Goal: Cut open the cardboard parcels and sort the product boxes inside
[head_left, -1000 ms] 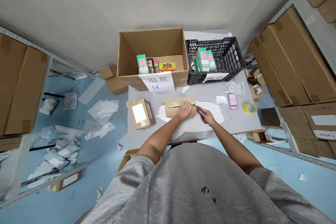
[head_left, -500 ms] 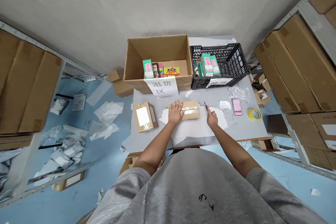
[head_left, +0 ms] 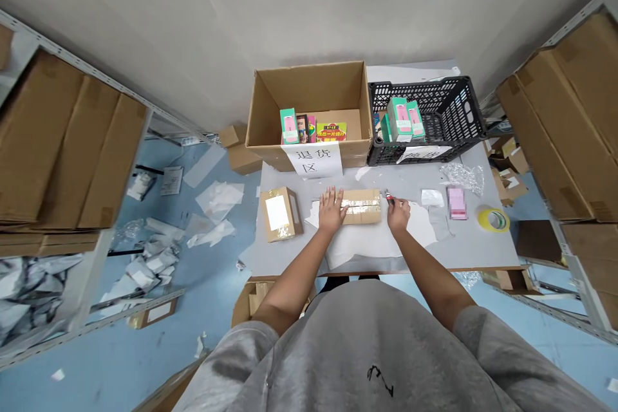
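My left hand (head_left: 331,211) lies flat with its fingers spread on the left end of a small taped cardboard box (head_left: 364,207). My right hand (head_left: 398,216) is closed around a red-handled box cutter (head_left: 389,199), whose tip points away from me, just off the box's right end. Clear tape runs along the middle of the box's top. Under the box and both wrists lies a sheet of white paper (head_left: 357,246) on the grey table (head_left: 473,251). To the left stands another taped carton (head_left: 292,222) with a white label.
Behind stand a large open carton (head_left: 355,153) and a black plastic crate (head_left: 476,112), both with small packages inside. Bubble wrap (head_left: 463,177), a pink phone-like item (head_left: 456,203) and a yellow tape roll (head_left: 493,219) lie at right. Shelves with cartons flank the table.
The head view has shifted left, so things appear further right. My right hand and the box cutter have come slightly closer to the box's right end. My left hand stays on the box.
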`<state>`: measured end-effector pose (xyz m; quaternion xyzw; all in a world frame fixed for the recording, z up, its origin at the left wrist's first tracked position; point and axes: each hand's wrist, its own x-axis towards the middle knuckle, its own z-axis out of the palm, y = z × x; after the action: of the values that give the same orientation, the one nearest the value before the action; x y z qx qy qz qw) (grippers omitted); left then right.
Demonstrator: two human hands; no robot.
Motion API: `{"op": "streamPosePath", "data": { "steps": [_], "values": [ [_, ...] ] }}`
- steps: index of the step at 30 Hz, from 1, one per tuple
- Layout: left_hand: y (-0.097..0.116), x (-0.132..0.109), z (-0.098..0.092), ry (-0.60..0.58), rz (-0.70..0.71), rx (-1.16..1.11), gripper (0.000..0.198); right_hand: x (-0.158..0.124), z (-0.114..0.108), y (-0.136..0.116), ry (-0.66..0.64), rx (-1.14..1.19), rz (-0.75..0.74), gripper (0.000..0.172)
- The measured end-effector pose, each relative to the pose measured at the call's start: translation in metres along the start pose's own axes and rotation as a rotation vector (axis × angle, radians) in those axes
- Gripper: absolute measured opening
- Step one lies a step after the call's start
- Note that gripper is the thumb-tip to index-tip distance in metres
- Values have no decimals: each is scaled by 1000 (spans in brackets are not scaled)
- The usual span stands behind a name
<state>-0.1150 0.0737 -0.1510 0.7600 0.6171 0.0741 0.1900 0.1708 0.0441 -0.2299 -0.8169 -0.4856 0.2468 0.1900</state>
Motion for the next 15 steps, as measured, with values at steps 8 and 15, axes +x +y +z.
{"op": "streamPosePath", "data": {
  "steps": [8, 15],
  "values": [
    [-17, -18, -13, 64, -31, -50, 51, -29, -31, -60, -133, 114, -371, 39],
    [-17, -3, -17, 42, -157, -123, 51, -12, -37, -75, -170, 212, -87, 30]
  ]
}}
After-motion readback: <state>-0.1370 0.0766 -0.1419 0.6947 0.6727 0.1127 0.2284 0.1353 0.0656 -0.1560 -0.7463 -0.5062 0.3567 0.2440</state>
